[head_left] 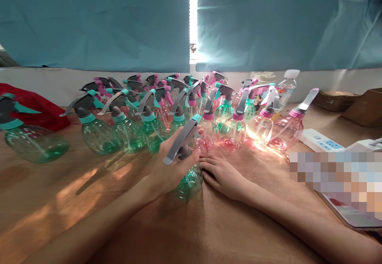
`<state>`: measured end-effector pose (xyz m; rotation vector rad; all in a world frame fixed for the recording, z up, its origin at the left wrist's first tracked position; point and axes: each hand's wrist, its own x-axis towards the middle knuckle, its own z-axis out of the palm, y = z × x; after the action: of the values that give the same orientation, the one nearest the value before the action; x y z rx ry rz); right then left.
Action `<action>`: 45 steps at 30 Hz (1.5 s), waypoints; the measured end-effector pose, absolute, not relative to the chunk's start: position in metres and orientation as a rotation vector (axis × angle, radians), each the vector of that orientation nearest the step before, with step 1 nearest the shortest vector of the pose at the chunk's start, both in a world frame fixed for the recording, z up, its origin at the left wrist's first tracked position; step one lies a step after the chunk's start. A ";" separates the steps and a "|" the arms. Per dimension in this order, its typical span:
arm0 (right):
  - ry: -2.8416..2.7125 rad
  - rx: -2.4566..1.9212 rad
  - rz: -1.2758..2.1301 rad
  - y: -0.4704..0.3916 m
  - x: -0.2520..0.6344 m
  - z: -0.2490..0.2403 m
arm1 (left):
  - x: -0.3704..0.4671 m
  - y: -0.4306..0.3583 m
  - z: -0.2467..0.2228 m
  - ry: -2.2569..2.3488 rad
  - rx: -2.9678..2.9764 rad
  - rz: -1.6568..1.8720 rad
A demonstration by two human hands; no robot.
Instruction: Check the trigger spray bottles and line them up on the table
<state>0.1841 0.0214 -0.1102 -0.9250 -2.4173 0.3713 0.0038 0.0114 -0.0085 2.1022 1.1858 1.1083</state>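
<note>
My left hand (171, 164) is wrapped round the neck of a green spray bottle (189, 184) with a grey trigger head and turquoise nozzle. The bottle stands slightly tilted on the table, and my fingers hide its collar. Close beside its right side, my right hand (222, 174) lies palm down on the wood, fingers stretched out and holding nothing. Whether the fingertips touch the bottle I cannot tell. Just beyond both hands stand a row of green spray bottles (127, 132) and pink spray bottles (232, 134), with several more crowded behind.
A lone green spray bottle (36, 144) leans at the far left before a red bag (36, 109). On the right are a clear plastic bottle (287, 87), a white power strip (319, 140), a phone (355, 212) and cardboard boxes (364, 107). Blue curtains (95, 21) hang behind the table.
</note>
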 end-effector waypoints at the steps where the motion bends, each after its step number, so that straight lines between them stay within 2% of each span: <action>1: -2.417 -0.926 0.370 0.021 0.184 -0.110 | 0.004 0.011 -0.008 1.179 2.087 1.093; 45: -2.408 -0.915 0.368 0.022 0.185 -0.110 | 0.008 0.013 -0.010 1.240 2.093 1.081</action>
<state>0.1845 0.0222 -0.1100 -0.9145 -2.4079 0.3683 0.0081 0.0132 -0.0096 2.0928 1.2401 1.0806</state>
